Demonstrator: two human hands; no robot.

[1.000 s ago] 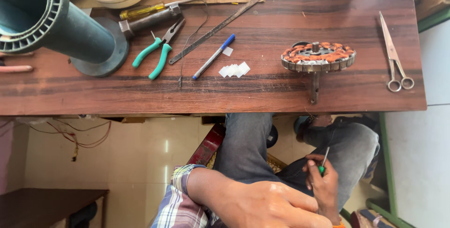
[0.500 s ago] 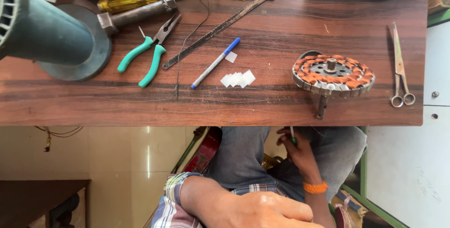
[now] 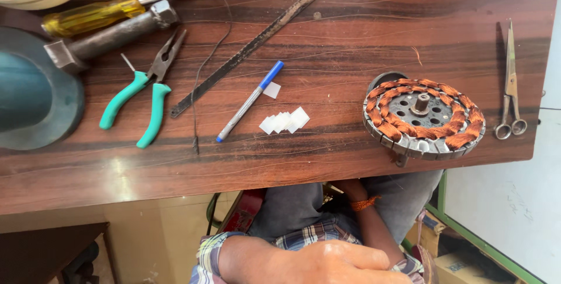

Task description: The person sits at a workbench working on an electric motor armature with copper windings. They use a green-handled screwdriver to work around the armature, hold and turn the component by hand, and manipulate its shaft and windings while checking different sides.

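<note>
Copper-wound round metal stator (image 3: pixel 423 117), its orange-brown coils looped in a ring around a perforated grey core with a short centre shaft, sits near the front edge of the dark, streaky-grained wooden table (image 3: pixel 350 33), well apart from both hands. Seen from the head camera, the left hand (image 3: pixel 336 263) lies low in the frame with its back upward and fingers curled loosely over the lap; whether it holds anything cannot be told. The right hand is hidden beneath the table edge, only its forearm and an orange thread wristband (image 3: pixel 363 203) showing, so its grip cannot be told either. Right of the stator lie slim steel scissors (image 3: pixel 509 94), blades pointing away. Left of it, small white paper squares (image 3: pixel 284 121) overlap in a fan beside a blue-capped pen (image 3: pixel 249 101) lying aslant. Further left rest green-handled pliers (image 3: pixel 143 91) with jaws slightly parted, a long flat rusty metal strip (image 3: pixel 257 41), a steel-headed hammer (image 3: pixel 108 38), and a yellow translucent-handled screwdriver (image 3: pixel 93 16). A teal, ribbed cylindrical housing (image 3: pixel 35 94) stands at the left edge.
</note>
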